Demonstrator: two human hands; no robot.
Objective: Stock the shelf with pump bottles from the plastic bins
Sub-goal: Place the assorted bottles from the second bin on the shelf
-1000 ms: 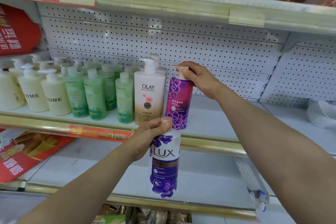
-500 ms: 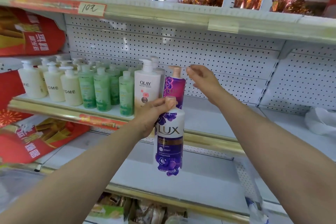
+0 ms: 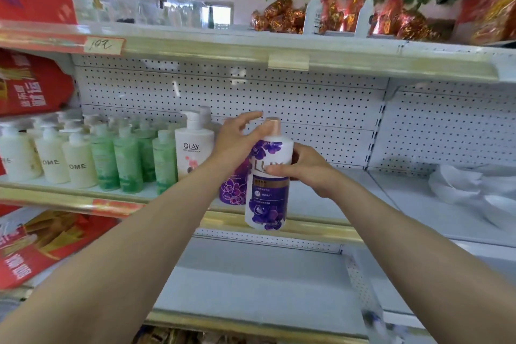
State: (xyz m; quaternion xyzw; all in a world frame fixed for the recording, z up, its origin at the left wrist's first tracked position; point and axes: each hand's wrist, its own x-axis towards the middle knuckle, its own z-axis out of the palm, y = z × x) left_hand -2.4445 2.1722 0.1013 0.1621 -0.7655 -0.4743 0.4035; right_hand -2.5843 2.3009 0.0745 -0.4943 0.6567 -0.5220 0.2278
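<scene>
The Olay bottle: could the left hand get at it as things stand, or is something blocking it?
Probably yes. The left hand hovers open just right of the Olay bottle, with nothing between them. The white Lux bottle is gripped by the right hand, so the left looks free to move.
</scene>
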